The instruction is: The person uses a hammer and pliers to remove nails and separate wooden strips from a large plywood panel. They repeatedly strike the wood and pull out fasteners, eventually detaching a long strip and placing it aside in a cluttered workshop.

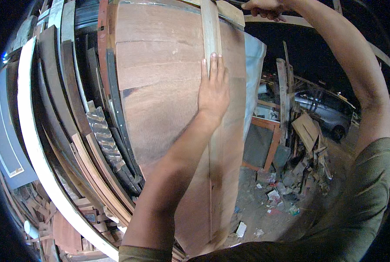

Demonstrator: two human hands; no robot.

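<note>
A tall brown plywood panel [164,96] stands upright before me, with a pale wooden batten [211,32] running down its face. My left hand [214,91] lies against the batten and the panel, its fingers stretched upward and holding nothing. Up at the top edge, my right hand [267,8] has its fingers curled, beside a short pale wood block [230,14] at the panel's upper corner. Whatever may be in those fingers is too small or hidden to make out.
Long boards and a white curved-looking plank [40,144] lean at left, above piled wood offcuts [66,231]. A light blue sheet [254,61] stands behind the panel. To the right are an orange-framed panel [271,146], scrap wood [306,131], floor litter [273,196] and a parked car [328,109].
</note>
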